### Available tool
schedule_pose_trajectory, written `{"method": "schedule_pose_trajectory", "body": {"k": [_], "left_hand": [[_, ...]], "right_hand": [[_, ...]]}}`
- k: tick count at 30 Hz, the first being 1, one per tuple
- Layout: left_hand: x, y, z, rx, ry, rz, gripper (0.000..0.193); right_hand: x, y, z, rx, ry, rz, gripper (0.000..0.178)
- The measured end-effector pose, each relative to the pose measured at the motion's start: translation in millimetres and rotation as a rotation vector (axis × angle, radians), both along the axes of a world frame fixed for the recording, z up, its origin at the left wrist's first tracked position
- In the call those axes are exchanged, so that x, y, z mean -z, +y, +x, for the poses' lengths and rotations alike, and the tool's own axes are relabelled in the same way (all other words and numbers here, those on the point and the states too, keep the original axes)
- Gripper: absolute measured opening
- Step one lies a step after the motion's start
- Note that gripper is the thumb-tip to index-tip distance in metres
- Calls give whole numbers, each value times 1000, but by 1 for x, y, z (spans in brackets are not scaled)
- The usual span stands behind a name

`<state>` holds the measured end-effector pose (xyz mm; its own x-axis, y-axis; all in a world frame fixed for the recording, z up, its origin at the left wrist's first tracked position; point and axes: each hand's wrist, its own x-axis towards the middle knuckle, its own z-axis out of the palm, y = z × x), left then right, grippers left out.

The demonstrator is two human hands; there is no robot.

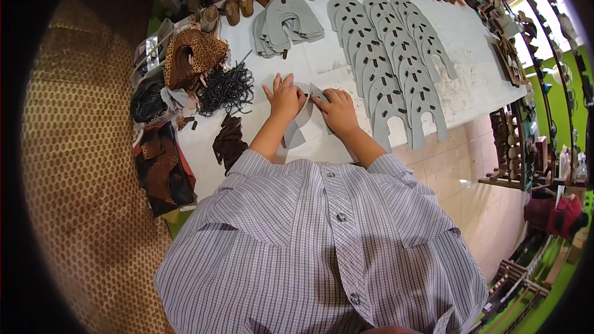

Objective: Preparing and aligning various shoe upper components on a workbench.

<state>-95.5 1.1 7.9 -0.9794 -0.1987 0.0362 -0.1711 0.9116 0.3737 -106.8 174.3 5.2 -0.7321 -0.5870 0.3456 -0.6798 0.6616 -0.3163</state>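
Black stringy tangle (pixel 226 89) lies left of the left hand (pixel 286 99); if the left forearm (pixel 268 139) swings outward, the strands could perhaps catch. This hand spreads its outer fingers, while thumb and forefinger meet near the grey curved piece (pixel 296 135), lying between both hands; whether they pinch it, I cannot tell. Right hand (pixel 337 111) has bent fingers, forefinger toward the same piece. Uneven pressure may make it slip crooked. Right of this hand, overlapping grey pieces (pixel 401 67) could shift if brushed.

Two hands (pixel 285 99) (pixel 338 111), three rows of grey pieces (pixel 405 77) show.
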Motion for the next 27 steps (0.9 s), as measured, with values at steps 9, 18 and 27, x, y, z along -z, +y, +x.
{"method": "schedule_pose_trajectory", "body": {"k": [9,18,27], "left_hand": [[13,-17,-8,-61,-18,474,52],[1,-20,-12,66,-383,488,69],[20,-20,-14,-15,-263,531,71]], "right_hand": [[-1,-2,1,-10,1,-15,30],[-2,-2,1,4,8,3,28],[-3,-1,0,2,15,-60,26]]}}
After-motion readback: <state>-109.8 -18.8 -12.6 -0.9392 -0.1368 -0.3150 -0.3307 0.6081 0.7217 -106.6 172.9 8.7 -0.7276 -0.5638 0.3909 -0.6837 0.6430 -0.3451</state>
